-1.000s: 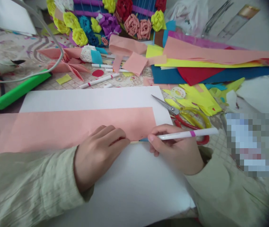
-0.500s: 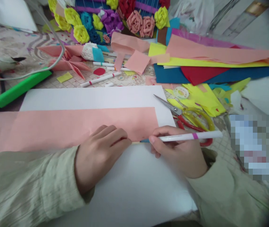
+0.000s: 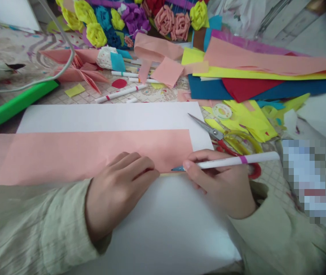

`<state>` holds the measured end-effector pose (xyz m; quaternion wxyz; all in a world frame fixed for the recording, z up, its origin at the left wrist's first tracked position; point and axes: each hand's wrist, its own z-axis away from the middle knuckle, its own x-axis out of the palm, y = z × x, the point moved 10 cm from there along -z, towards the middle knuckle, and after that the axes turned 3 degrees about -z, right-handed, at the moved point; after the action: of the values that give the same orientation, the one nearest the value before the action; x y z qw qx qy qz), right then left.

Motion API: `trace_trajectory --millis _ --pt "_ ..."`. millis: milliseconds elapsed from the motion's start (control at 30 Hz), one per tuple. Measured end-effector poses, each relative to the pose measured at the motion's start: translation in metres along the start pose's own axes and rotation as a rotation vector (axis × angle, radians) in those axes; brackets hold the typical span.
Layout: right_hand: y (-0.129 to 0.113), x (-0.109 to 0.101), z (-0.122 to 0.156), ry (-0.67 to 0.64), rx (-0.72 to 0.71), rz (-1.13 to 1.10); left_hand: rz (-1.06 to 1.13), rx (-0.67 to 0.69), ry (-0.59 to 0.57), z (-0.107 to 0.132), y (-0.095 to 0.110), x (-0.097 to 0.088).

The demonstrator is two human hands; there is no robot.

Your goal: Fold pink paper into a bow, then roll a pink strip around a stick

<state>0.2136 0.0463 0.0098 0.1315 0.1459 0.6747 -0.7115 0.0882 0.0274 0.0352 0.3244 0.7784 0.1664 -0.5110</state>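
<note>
My right hand [image 3: 218,179] grips a white felt-tip pen [image 3: 223,162] with a magenta band. Its blue tip points left and rests on or just over the pink paper [image 3: 73,152], near the lower right edge. Along that edge shows a thin pale yellowish strip [image 3: 171,174], its kind unclear. My left hand [image 3: 122,187] lies closed on the paper's lower edge, left of the pen tip; its fingertips are bent under and partly hidden. The pink paper lies over a larger white sheet [image 3: 108,116].
Scissors [image 3: 217,133] with red and yellow handles lie at the right, beside yellow scraps [image 3: 251,118] and a tape roll [image 3: 222,111]. Felt-tip pens [image 3: 119,93] and pink pieces [image 3: 167,72] are scattered behind. A green bar [image 3: 19,105] and white cable [image 3: 71,57] are at left; paper flowers [image 3: 164,21] stand behind.
The pen has shifted slightly right with my right hand, its tip now above the paper's lower edge. My left hand stays on the paper; the view has moved slightly.
</note>
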Motion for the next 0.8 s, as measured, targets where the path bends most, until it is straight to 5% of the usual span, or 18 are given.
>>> trace_trajectory --millis 800 --pt "-0.0007 0.0046 -0.0003 -0.031 -0.036 0.116 0.007 0.015 0.018 0.0008 -0.0017 0.0024"
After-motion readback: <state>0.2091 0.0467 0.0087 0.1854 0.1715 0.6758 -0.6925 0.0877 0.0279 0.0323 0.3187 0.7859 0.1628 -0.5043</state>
